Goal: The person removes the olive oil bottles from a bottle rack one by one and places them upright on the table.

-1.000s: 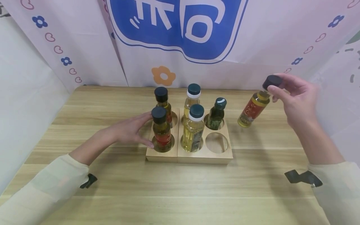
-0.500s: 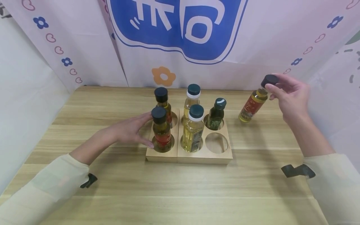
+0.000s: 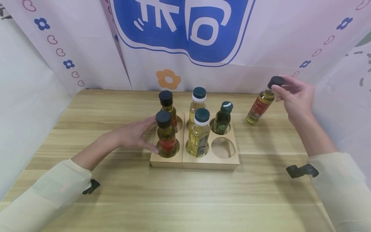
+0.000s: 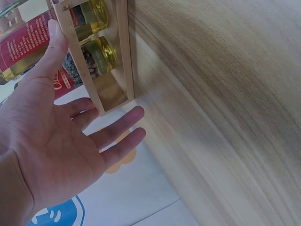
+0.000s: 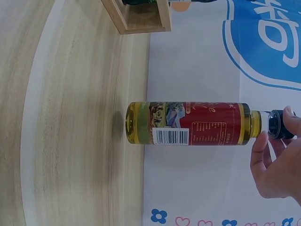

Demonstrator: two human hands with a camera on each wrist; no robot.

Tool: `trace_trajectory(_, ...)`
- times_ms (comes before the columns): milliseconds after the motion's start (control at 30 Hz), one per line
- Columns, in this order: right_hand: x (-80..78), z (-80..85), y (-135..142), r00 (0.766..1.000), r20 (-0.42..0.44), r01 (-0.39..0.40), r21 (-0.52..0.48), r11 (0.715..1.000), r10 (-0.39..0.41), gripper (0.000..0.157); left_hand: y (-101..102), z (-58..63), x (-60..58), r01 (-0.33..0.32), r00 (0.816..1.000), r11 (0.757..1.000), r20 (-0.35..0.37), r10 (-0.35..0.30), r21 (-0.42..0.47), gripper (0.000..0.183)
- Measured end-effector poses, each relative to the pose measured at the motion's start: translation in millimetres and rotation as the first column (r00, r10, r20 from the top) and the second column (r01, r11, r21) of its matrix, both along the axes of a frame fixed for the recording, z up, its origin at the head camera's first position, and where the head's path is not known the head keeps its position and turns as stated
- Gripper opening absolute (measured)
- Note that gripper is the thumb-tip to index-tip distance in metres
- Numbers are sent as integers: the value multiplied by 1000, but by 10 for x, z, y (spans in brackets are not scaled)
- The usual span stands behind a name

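My right hand (image 3: 298,100) pinches the black cap and neck of an oil bottle (image 3: 260,108) with a red label. This bottle leans in the head view, to the right of the wooden rack (image 3: 210,163); its barcode faces the right wrist camera. My left hand (image 3: 134,133) lies along the rack's left side, fingers spread and thumb at the rim by the front-left hole. Two red-labelled, black-capped bottles, a front one (image 3: 167,138) and a back one (image 3: 166,100), stand in the rack's left column. The left wrist view shows the left palm (image 4: 61,146) with nothing in it.
A clear bottle (image 3: 198,137) of pale oil and a similar one (image 3: 199,96) behind it fill the middle column. A small dark green bottle (image 3: 223,119) stands back right; the front-right hole (image 3: 223,148) holds nothing. A printed cloth (image 3: 252,77) hangs behind the table.
My right hand has shifted left, and the bottle's base has gone slightly toward the back of the table. The left hand and the rack have stayed in place.
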State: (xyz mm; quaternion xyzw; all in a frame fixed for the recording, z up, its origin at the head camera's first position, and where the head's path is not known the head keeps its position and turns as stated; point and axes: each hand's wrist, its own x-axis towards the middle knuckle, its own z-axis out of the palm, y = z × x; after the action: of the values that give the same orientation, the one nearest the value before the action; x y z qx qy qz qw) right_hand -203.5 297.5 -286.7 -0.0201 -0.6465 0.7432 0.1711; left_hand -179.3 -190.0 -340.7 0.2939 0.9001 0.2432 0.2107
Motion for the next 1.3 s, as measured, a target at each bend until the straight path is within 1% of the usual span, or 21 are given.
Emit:
trace_trajectory(333, -105, -29, 46, 998, 56, 40, 6, 999, -40, 33, 10, 25, 6, -8, 1000, 1000, 16, 8, -5, 123)
trace_trajectory(567, -199, -59, 76, 996, 65, 62, 56, 997, -66, 30, 15, 28, 7, -7, 1000, 1000, 18, 8, -12, 124)
trace_trajectory(633, -219, -63, 81, 995, 66, 65, 55, 996, -68, 30, 16, 24, 5, -6, 1000, 1000, 19, 6, -6, 124)
trace_trajectory(800, -242, -78, 83, 995, 78, 63, 68, 996, -68, 30, 16, 22, -1, -3, 1000, 1000, 20, 3, -1, 124)
trace_trajectory(933, -244, -101, 89, 993, 101, 60, 79, 995, -68, 34, 15, 22, 0, 4, 1000, 1000, 12, -4, -9, 123)
trace_trajectory(1067, -255, -110, 95, 990, 125, 58, 66, 996, -66, 35, 16, 22, 0, 6, 1000, 1000, 12, -6, -13, 124)
trace_trajectory(1133, -264, -106, 93, 988, 135, 59, 77, 995, -69, 36, 16, 21, -2, 6, 1000, 1000, 13, -6, -12, 123)
trace_trajectory(1300, -286, -86, 79, 985, 154, 58, 144, 988, -80, 40, 15, 13, -3, 5, 1000, 1000, 15, -5, -7, 122)
